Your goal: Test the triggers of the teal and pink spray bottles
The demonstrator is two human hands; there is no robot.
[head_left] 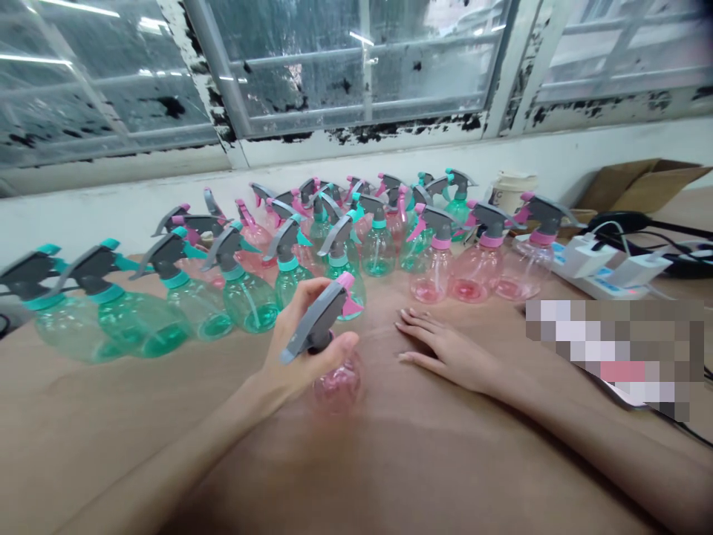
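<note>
My left hand (298, 349) is wrapped round the neck of a pink spray bottle (338, 383), just under its grey and pink trigger head. The bottle stands upright, near the middle of the table, and its lower edge is blurred. To its right my right hand (440, 345) lies flat on the table with fingers stretched out, holding nothing. Beyond my left hand runs a row of green spray bottles (250, 301) with teal collars. Several pink spray bottles (431, 271) stand past my right fingertips.
More pink and green spray bottles crowd the back by the wall (384, 156). At right are a white power strip (593, 275) with plugged-in chargers, black cables, a paper cup (512, 192), a cardboard box (640, 186) and a pixelated flat object (624, 364).
</note>
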